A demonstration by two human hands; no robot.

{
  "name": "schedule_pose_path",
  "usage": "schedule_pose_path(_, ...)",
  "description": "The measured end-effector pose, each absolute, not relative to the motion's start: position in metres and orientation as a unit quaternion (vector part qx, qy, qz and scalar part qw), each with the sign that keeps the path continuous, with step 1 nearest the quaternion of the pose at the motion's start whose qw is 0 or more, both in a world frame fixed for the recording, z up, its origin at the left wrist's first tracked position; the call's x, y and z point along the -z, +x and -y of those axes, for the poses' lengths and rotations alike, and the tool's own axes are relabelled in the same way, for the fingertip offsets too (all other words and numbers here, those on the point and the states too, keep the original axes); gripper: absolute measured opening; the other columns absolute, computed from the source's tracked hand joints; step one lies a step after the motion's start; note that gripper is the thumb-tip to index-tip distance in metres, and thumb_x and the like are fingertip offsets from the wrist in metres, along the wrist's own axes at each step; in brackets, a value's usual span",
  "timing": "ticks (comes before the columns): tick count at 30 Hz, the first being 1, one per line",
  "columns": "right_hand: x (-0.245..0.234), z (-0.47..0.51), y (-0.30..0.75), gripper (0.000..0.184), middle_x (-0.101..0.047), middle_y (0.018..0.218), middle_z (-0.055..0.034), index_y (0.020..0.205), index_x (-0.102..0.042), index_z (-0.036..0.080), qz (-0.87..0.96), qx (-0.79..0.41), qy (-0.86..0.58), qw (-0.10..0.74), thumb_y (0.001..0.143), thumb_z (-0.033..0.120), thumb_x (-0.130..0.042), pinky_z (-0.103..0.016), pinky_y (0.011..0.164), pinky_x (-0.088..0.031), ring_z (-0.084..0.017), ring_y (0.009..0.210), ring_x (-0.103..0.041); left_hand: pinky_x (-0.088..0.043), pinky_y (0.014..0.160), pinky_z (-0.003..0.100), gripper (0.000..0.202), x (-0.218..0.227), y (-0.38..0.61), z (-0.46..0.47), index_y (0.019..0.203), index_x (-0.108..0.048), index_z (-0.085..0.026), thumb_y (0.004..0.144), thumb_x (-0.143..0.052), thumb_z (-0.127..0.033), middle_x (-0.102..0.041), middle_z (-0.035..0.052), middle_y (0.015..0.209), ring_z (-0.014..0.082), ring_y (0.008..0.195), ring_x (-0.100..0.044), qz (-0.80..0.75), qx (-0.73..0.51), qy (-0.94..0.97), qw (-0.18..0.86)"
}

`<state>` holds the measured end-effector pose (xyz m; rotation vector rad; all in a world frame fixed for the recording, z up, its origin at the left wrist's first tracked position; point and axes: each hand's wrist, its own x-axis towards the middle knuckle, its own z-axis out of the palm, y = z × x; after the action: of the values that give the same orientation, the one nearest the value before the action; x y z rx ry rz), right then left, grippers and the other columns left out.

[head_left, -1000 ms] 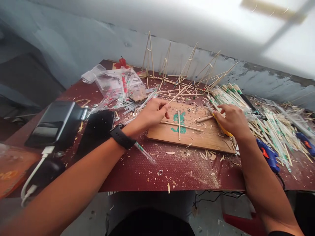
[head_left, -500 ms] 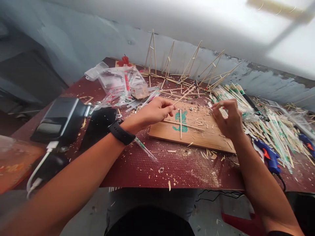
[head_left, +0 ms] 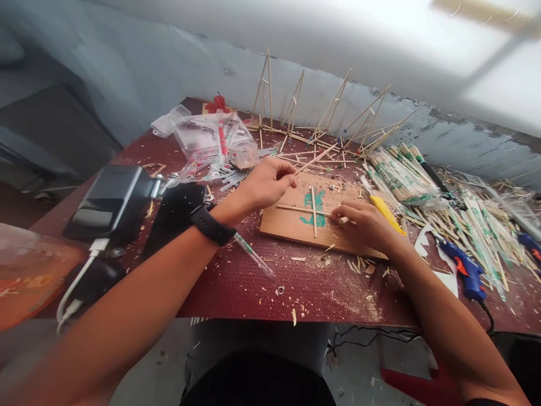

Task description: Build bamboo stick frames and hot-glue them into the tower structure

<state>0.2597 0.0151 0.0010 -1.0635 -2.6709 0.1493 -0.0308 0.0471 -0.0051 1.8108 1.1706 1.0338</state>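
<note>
My left hand (head_left: 273, 181), with a black watch at its wrist, pinches a thin bamboo stick (head_left: 316, 159) that slants up to the right over a wooden board (head_left: 274, 223). Two more sticks lie crossed on the board's green patch: an upright one (head_left: 314, 220) and a long crosswise one (head_left: 296, 209). At the right end of the crosswise stick my right hand (head_left: 366, 223) has its fingers closed about it; the fingertips are partly hidden. Just behind that hand a yellow-handled tool (head_left: 386, 214) rests on the board, partly covered.
Along the wall stand several stick frames (head_left: 266, 84). Bundled sticks (head_left: 401, 175) and a blue glue gun (head_left: 465, 270) lie to the right. Plastic packaging (head_left: 203, 135), a black phone (head_left: 175, 214) and a dark box with a white cable (head_left: 110, 197) are left. Wood shavings litter the red table (head_left: 236, 299).
My right hand has come down and left from above the board's right side to the crosswise stick's end. The yellow-handled tool now shows. My left hand still holds its stick.
</note>
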Motion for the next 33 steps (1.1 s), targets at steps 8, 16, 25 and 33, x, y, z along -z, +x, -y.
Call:
schedule_pose_path(8,0.0,-0.019,0.249,0.022,-0.079,0.092,-0.0109,0.088,-0.067,0.023,0.888,-0.024,-0.43,0.164,0.098,0.023,-0.048,-0.038,0.074,-0.053,-0.023,0.081,-0.072,-0.058,0.066,0.029,0.028,-0.006,-0.031,-0.048,0.119,-0.066,-0.014,0.097,-0.055,-0.001,-0.078,0.0059,0.087,0.0105,0.066,-0.067,-0.452,-0.531,0.57,0.434)
schedule_pose_path(16,-0.002,-0.036,0.21,0.025,-0.063,0.062,-0.0058,0.067,-0.052,0.025,0.854,-0.019,-0.492,0.168,0.091,0.023,-0.057,-0.036,0.059,-0.037,-0.017,0.056,-0.053,-0.056,0.07,0.026,0.027,-0.012,-0.039,-0.049,0.125,-0.058,-0.017,0.102,-0.053,-0.003,-0.078,0.0036,0.091,0.0121,0.079,-0.073,-0.469,-0.565,0.559,0.385)
schedule_pose_path(25,-0.025,-0.029,0.187,0.044,-0.048,0.059,-0.0014,0.068,-0.046,0.026,0.826,-0.036,-0.5,0.26,0.104,0.052,-0.051,-0.037,0.06,-0.035,-0.016,0.057,-0.041,-0.052,0.066,0.028,0.034,-0.013,-0.033,-0.04,0.127,-0.053,-0.019,0.099,-0.052,0.0,-0.074,0.0026,0.09,0.0125,0.068,-0.064,-0.446,-0.486,0.617,0.429)
schedule_pose_path(33,-0.043,-0.029,0.246,0.064,-0.018,0.053,0.0035,0.065,-0.03,0.031,0.674,-0.311,-0.476,0.472,0.088,0.091,-0.031,-0.04,0.049,-0.027,-0.018,0.047,-0.022,-0.054,0.083,0.034,0.039,0.002,-0.014,-0.01,0.135,-0.055,-0.014,0.097,-0.05,-0.004,-0.075,0.0092,0.097,0.0229,0.091,-0.073,-0.328,-0.255,0.877,0.24)
